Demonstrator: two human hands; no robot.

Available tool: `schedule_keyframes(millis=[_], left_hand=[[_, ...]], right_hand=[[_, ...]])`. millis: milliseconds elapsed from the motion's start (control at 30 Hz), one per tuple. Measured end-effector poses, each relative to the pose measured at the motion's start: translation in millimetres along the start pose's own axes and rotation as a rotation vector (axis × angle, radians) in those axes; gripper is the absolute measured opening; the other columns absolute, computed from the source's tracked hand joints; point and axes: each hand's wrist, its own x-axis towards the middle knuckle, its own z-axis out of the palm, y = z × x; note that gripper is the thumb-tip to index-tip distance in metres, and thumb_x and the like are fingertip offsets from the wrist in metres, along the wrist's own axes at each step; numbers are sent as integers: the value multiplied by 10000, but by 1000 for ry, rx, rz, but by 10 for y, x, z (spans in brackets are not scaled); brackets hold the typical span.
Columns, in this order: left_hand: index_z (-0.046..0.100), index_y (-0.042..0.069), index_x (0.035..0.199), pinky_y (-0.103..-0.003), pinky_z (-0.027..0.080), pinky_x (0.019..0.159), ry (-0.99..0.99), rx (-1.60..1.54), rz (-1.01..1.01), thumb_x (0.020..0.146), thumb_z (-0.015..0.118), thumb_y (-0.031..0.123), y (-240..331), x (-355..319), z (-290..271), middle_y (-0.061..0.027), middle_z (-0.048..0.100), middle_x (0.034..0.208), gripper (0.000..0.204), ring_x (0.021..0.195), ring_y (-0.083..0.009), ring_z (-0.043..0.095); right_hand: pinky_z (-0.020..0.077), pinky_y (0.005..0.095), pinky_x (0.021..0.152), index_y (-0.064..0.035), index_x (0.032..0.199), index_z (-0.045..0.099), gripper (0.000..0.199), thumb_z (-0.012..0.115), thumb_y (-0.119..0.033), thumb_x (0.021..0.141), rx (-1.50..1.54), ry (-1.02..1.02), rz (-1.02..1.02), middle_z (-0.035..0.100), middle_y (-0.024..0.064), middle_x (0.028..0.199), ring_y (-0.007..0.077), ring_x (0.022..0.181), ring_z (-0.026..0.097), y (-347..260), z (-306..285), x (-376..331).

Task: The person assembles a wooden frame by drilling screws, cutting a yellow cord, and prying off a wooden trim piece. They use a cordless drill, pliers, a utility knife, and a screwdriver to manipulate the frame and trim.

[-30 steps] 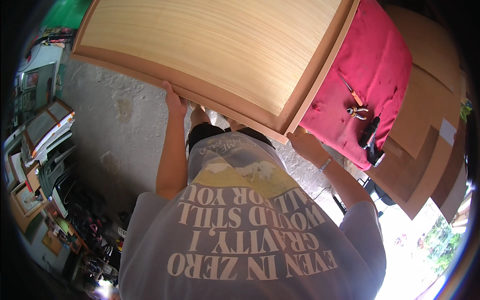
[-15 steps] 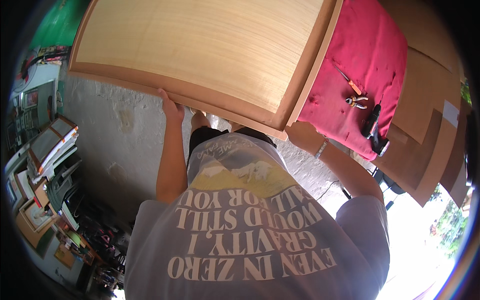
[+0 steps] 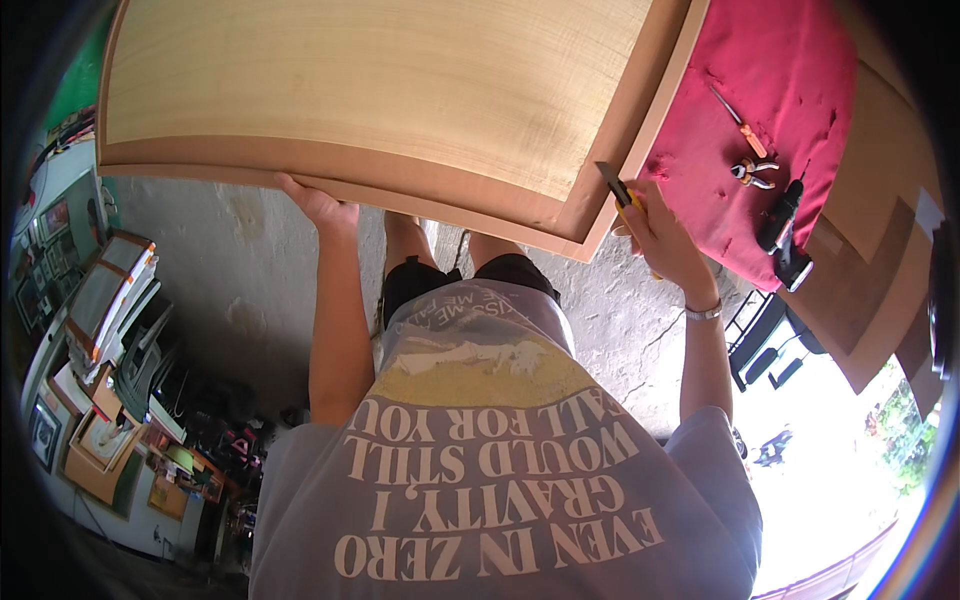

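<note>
A large framed panel (image 3: 400,182), with a pale wood-grain middle and a brown border, lies in front of me at the top of the view. My left hand (image 3: 318,206) grips its near edge, thumb on top and the fingers underneath hidden. Above the near right corner, my right hand (image 3: 662,235) is closed round a yellow and black utility knife (image 3: 627,196). The knife's dark blade is out and points up and left over the brown border; whether it touches the border I cannot tell.
Right of the panel, a red cloth-covered surface (image 3: 750,60) bears an orange-handled screwdriver (image 3: 745,128), pliers (image 3: 750,172) and a cordless drill (image 3: 783,230). Brown cardboard sheets (image 3: 860,270) lie beyond. At the left stand stacked frames (image 3: 110,285) on the concrete floor (image 3: 240,260).
My right hand has come away from the panel's near right corner, and the utility knife now shows in it. The panel and my left hand sit farther left in the view.
</note>
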Motion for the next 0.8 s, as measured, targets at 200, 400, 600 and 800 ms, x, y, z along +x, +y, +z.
schedule_keyframes(millis=[200, 400, 600, 800], left_hand=[[314, 166, 1558, -417, 363, 1183, 38, -82, -47, 1009, 315, 735, -23, 41, -95, -46, 408, 1550, 791, 1438, -228, 395], [302, 173, 1570, -410, 348, 1192, 90, -70, -48, 1010, 276, 745, -16, -25, -7, -49, 396, 1565, 801, 1443, -229, 377], [310, 169, 1561, -403, 361, 1181, 98, -96, -30, 1014, 295, 736, -10, -32, 20, -42, 417, 1538, 788, 1435, -215, 384], [331, 147, 1549, -357, 441, 1106, 170, -101, -85, 988, 436, 713, -55, -93, -76, -19, 480, 1493, 804, 1368, -183, 470]], right_hand=[[492, 268, 520, -7, 1298, 492, 272, 489, -166, 1078, 450, -26, -110, 599, 37, 746, 100, 576, 612, 33, 375, 60], [488, 278, 496, -38, 1314, 516, 276, 483, -191, 1086, 305, -76, -110, 618, 55, 768, 105, 536, 612, -118, 488, 200], [553, 418, 660, -104, 1231, 577, 246, 619, -218, 1017, -270, 158, -540, 725, 179, 914, 360, 655, 680, -516, 731, 597], [544, 462, 608, -106, 982, 587, 284, 629, -387, 994, -553, 26, -494, 692, 113, 741, 342, 669, 691, -988, 922, 950]])
